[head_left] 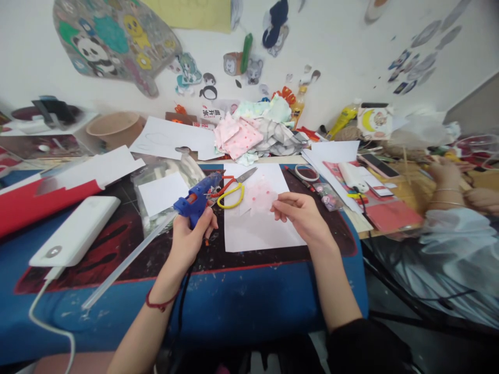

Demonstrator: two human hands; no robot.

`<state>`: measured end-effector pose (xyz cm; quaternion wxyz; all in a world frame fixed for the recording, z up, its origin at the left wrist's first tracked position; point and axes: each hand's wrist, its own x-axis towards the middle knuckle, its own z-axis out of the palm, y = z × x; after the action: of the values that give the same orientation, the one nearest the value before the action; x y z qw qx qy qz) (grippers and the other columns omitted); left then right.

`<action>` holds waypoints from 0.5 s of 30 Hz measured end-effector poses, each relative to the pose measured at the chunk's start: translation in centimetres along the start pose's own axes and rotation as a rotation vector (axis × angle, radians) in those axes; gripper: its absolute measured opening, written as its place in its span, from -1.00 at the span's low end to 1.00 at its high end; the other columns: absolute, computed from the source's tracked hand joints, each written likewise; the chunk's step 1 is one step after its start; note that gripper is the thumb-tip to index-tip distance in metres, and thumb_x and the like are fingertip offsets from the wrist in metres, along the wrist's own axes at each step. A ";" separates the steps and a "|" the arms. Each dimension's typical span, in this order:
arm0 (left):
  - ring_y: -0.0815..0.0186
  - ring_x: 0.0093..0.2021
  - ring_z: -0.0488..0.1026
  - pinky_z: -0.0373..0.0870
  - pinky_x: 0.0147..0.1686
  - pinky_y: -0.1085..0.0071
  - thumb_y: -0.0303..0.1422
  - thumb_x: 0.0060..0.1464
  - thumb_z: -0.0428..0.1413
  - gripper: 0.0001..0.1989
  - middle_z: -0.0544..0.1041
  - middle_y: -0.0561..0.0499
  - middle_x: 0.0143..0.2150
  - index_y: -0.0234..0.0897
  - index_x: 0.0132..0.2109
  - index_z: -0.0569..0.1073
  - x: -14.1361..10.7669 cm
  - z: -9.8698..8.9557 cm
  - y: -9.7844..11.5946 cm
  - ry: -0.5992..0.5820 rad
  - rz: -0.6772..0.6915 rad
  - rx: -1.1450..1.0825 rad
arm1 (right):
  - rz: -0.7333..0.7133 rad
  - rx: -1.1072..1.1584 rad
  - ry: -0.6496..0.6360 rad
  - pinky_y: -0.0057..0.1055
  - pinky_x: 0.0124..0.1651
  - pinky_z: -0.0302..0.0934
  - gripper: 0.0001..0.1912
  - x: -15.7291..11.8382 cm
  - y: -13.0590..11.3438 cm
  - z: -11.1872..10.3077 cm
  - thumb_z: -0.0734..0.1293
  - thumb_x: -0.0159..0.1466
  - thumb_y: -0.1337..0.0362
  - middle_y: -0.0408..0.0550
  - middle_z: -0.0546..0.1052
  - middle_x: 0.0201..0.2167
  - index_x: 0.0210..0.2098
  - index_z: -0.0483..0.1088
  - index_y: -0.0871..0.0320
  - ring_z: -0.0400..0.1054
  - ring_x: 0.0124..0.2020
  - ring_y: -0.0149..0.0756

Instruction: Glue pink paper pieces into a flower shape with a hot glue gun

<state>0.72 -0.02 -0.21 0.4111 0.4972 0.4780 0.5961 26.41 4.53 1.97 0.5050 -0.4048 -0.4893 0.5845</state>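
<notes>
Grips blue hot glue gun (195,205) in left hand (191,231), with fingers curled tight round handle. Points gun's front end up and right, beside yellow-and-orange-handled scissors (245,175). Trails long clear glue stick (125,267) from gun's rear, down-left over blue table (241,306). Pinches right edge of pink fabric piece with red dots (262,196) between thumb and forefinger of right hand (298,213), nearly closed. Has fabric piece over white paper sheet (253,236), right of scissors; can't tell if touching paper. Shows scissors with blades slanting up-right, partly over same sheet. At back, behind sheet: heap of crumpled fabric (241,135), pink and grey. Right of sheet: tape roll (306,172). Far left: white power bank (76,231) with cable plugged in. Far right: another person's hand (446,174), blurred, near phone (377,165).
</notes>
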 end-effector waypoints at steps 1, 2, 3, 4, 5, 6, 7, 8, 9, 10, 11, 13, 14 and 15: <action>0.50 -0.65 0.22 0.17 -0.59 0.49 -0.15 0.27 0.17 -0.72 0.47 0.10 -0.50 -0.30 -0.10 0.46 0.0 0.0 0.0 -0.001 -0.003 0.001 | -0.003 -0.003 0.003 -0.44 -0.54 0.18 -0.78 0.0 -0.1 0.1 0.58 0.04 0.19 -0.06 0.61 -0.50 -0.41 0.57 0.16 0.38 -0.56 -0.42; 0.50 -0.65 0.22 0.17 -0.58 0.48 -0.16 0.27 0.16 -0.73 0.47 0.10 -0.50 -0.29 -0.09 0.46 0.0 0.0 0.0 -0.002 -0.002 0.003 | -0.004 -0.006 0.006 -0.44 -0.54 0.19 -0.77 0.0 -0.1 0.2 0.59 0.04 0.18 -0.07 0.60 -0.51 -0.40 0.57 0.16 0.38 -0.57 -0.41; 0.50 -0.64 0.23 0.18 -0.57 0.48 -0.17 0.27 0.16 -0.74 0.47 0.10 -0.49 -0.29 -0.09 0.46 0.0 0.0 0.0 -0.001 0.001 0.005 | -0.002 -0.010 0.004 -0.44 -0.55 0.19 -0.76 -0.1 0.0 0.2 0.59 0.04 0.16 -0.07 0.60 -0.52 -0.40 0.57 0.16 0.39 -0.57 -0.40; 0.50 -0.63 0.23 0.19 -0.55 0.47 -0.18 0.27 0.16 -0.75 0.48 0.10 -0.48 -0.29 -0.09 0.46 0.0 0.0 -0.1 0.004 0.007 0.005 | 0.006 -0.016 -0.006 -0.43 -0.55 0.20 -0.75 -0.1 0.1 0.4 0.59 0.04 0.14 -0.08 0.59 -0.52 -0.40 0.57 0.16 0.39 -0.58 -0.40; 0.50 -0.63 0.24 0.21 -0.54 0.47 -0.19 0.27 0.17 -0.76 0.48 0.10 -0.47 -0.28 -0.08 0.45 0.0 0.0 -0.1 0.016 0.015 0.002 | 0.015 -0.021 -0.019 -0.43 -0.55 0.21 -0.74 -0.1 0.2 0.5 0.59 0.04 0.13 -0.08 0.59 -0.53 -0.40 0.57 0.16 0.39 -0.59 -0.40; 0.50 -0.62 0.25 0.22 -0.52 0.47 -0.20 0.25 0.19 -0.76 0.49 0.11 -0.46 -0.28 -0.08 0.45 0.0 0.0 -0.2 0.034 0.023 0.002 | 0.026 -0.024 -0.033 -0.43 -0.56 0.21 -0.73 -0.2 0.4 0.6 0.60 0.03 0.12 -0.09 0.58 -0.54 -0.40 0.57 0.17 0.38 -0.60 -0.40; 0.49 -0.61 0.25 0.23 -0.51 0.46 -0.21 0.23 0.22 -0.76 0.50 0.11 -0.45 -0.27 -0.08 0.45 0.0 0.0 -0.3 0.055 0.027 0.007 | 0.037 -0.026 -0.047 -0.44 -0.56 0.21 -0.72 -0.2 0.6 0.8 0.60 0.03 0.12 -0.09 0.58 -0.55 -0.41 0.57 0.17 0.38 -0.61 -0.40; 0.49 -0.61 0.26 0.24 -0.51 0.46 -0.23 0.20 0.25 -0.75 0.52 0.10 -0.43 -0.27 -0.09 0.45 -0.1 -0.1 -0.4 0.076 0.026 0.020 | 0.046 -0.027 -0.063 -0.44 -0.57 0.22 -0.72 -0.3 0.8 1.0 0.60 0.03 0.12 -0.09 0.58 -0.55 -0.41 0.58 0.18 0.38 -0.61 -0.41; 0.48 -0.60 0.27 0.25 -0.51 0.46 -0.23 0.16 0.27 -0.74 0.54 0.09 -0.41 -0.27 -0.10 0.44 0.0 -0.2 -0.5 0.090 0.020 0.041 | 0.049 -0.028 -0.083 -0.44 -0.56 0.23 -0.73 -0.4 1.0 1.2 0.60 0.04 0.12 -0.09 0.58 -0.55 -0.42 0.58 0.18 0.39 -0.61 -0.41; 0.48 -0.58 0.29 0.25 -0.51 0.46 -0.24 0.13 0.30 -0.72 0.56 0.07 -0.38 -0.27 -0.11 0.44 0.0 -0.2 -0.6 0.093 0.009 0.063 | 0.048 -0.029 -0.105 -0.45 -0.55 0.24 -0.74 -0.5 1.2 1.5 0.59 0.06 0.13 -0.08 0.59 -0.53 -0.42 0.58 0.18 0.40 -0.59 -0.41; 0.47 -0.56 0.31 0.26 -0.51 0.47 -0.24 0.10 0.32 -0.70 0.59 0.05 -0.34 -0.27 -0.12 0.44 0.0 -0.3 -0.6 0.081 -0.005 0.077 | 0.047 -0.029 -0.127 -0.45 -0.54 0.26 -0.75 -0.6 1.4 1.7 0.58 0.08 0.13 -0.07 0.60 -0.51 -0.41 0.59 0.18 0.42 -0.58 -0.40; 0.45 -0.52 0.35 0.27 -0.50 0.48 -0.25 0.04 0.36 -0.64 0.61 0.01 -0.29 -0.28 -0.09 0.43 0.0 -0.3 -0.6 0.029 -0.036 0.071 | 0.053 -0.036 -0.167 -0.45 -0.52 0.28 -0.77 -0.7 1.6 2.2 0.57 0.10 0.14 -0.05 0.61 -0.50 -0.39 0.59 0.18 0.44 -0.56 -0.40; 0.44 -0.50 0.37 0.28 -0.49 0.48 -0.26 0.02 0.37 -0.61 0.62 0.00 -0.27 -0.28 -0.07 0.43 0.0 -0.3 -0.5 -0.001 -0.049 0.056 | 0.060 -0.040 -0.179 -0.46 -0.52 0.28 -0.76 -0.8 1.6 2.4 0.57 0.11 0.14 -0.05 0.62 -0.49 -0.38 0.60 0.18 0.44 -0.56 -0.40; 0.43 -0.49 0.37 0.30 -0.48 0.48 -0.26 0.00 0.38 -0.58 0.62 0.00 -0.27 -0.28 -0.06 0.43 0.0 -0.3 -0.3 -0.023 -0.062 0.040 | 0.071 -0.044 -0.186 -0.46 -0.53 0.28 -0.76 -0.8 1.6 2.7 0.57 0.10 0.14 -0.04 0.63 -0.49 -0.37 0.60 0.18 0.44 -0.56 -0.40</action>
<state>0.47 0.03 -0.54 0.4249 0.4970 0.5003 0.5676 23.64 3.24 0.86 0.4274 -0.3767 -0.5323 0.6262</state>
